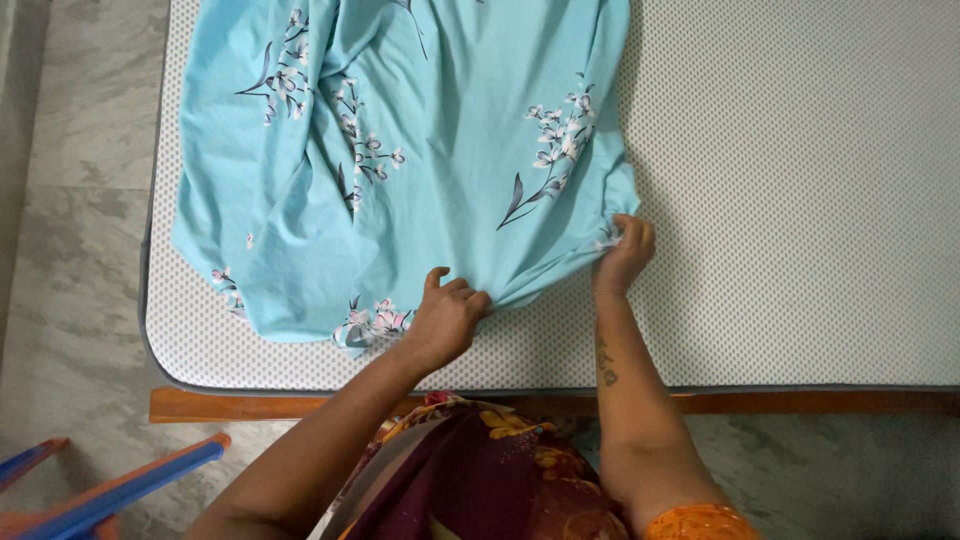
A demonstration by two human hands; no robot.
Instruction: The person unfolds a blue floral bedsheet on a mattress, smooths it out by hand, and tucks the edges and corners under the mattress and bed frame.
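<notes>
A light blue sheet with a flower print lies rumpled on a white dotted mattress. My left hand is closed on the sheet's near edge, bunching the cloth under the fingers. My right hand pinches the same edge further right, at the sheet's right corner. The cloth between both hands is pulled taut into folds. The sheet's far part runs out of the top of the view.
The mattress rests on a wooden bed frame whose near rail runs across the view. Grey marble-pattern floor lies to the left. A blue and orange bar-shaped object sits at the lower left.
</notes>
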